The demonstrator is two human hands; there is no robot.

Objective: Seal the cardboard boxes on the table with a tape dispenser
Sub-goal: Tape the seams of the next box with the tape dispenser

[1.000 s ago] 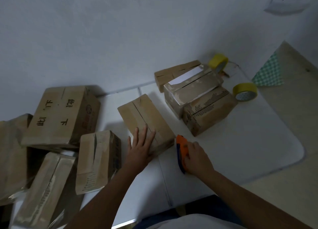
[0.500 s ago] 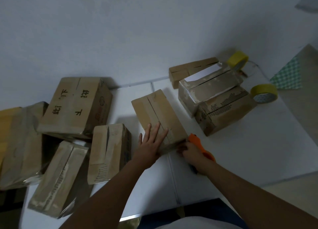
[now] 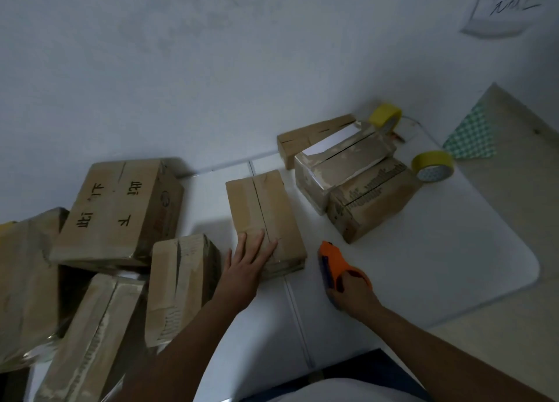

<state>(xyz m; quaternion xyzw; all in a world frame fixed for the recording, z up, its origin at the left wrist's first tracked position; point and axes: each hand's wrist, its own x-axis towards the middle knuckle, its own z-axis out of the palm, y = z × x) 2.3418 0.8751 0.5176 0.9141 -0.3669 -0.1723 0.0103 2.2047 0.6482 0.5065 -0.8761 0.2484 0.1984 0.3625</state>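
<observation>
My right hand [image 3: 352,292], grasping the orange tape dispenser [image 3: 335,265], has moved back from the near end of the middle box [image 3: 263,217] on the bench [image 3: 423,265]. My left hand [image 3: 246,265] still presses flat on the box, fingers straight; its seam looks not yet taped.

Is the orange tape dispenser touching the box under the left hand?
No, the orange tape dispenser, gripped by the right hand, sits apart from the box that the left hand presses.

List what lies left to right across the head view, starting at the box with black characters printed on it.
Box with black characters → left hand, flat on the middle box → orange tape dispenser in the right hand → box with printed strip → yellow tape roll → green checkered cloth.
</observation>
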